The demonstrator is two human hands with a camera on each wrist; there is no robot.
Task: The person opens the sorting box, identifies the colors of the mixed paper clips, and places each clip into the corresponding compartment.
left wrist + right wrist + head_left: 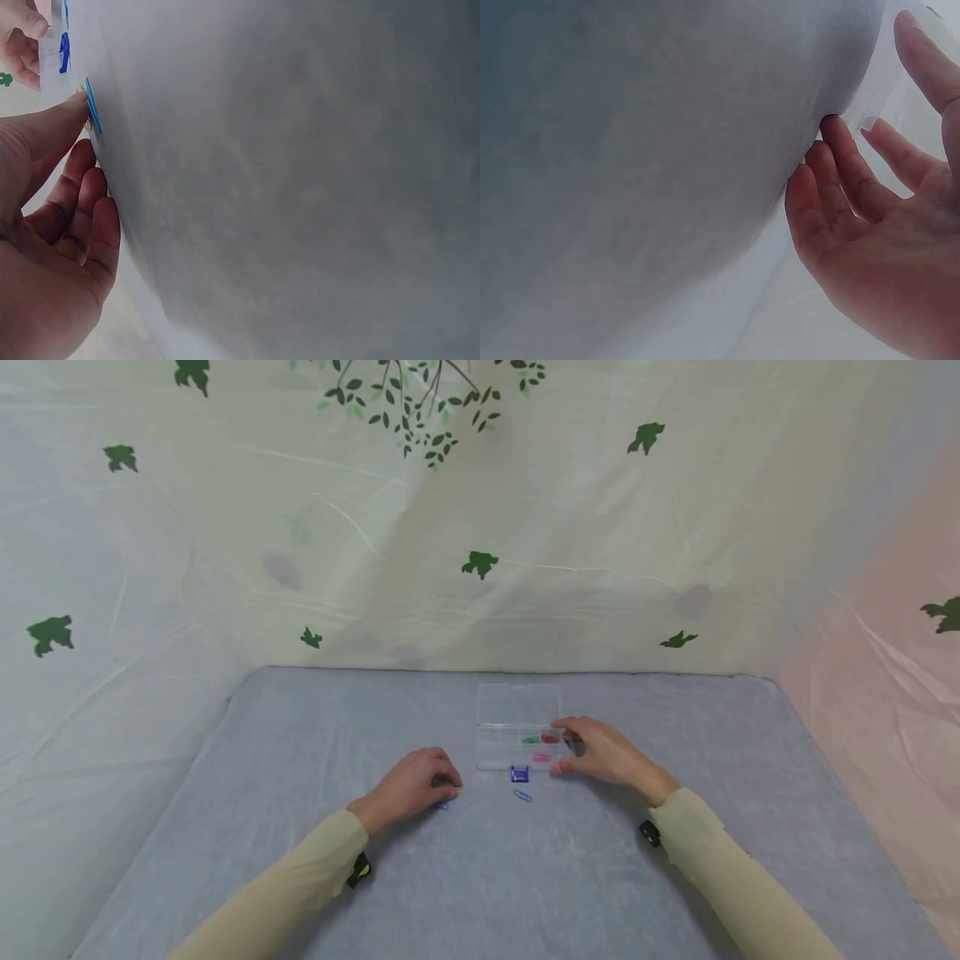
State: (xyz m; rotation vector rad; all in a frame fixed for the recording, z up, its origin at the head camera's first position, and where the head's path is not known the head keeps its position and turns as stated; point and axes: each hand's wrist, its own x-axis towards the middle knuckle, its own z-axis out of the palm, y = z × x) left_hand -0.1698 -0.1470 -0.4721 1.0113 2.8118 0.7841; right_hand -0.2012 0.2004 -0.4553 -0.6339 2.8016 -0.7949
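A clear plastic box lies with its lid opened back, holding a green paper clip, a red one and a pink one. My right hand grips the box's right end, thumb at the near corner and index finger at the far side. To the left, my left hand pinches a small yellow paper clip close over the cloth, mostly hidden by the fingertips. A blue paper clip lies right by the left thumb.
Just in front of the box sits a small dark-blue clear piece. Another blue paper clip lies nearer on the grey cloth. Behind the table hangs a pale curtain with green leaf shapes.
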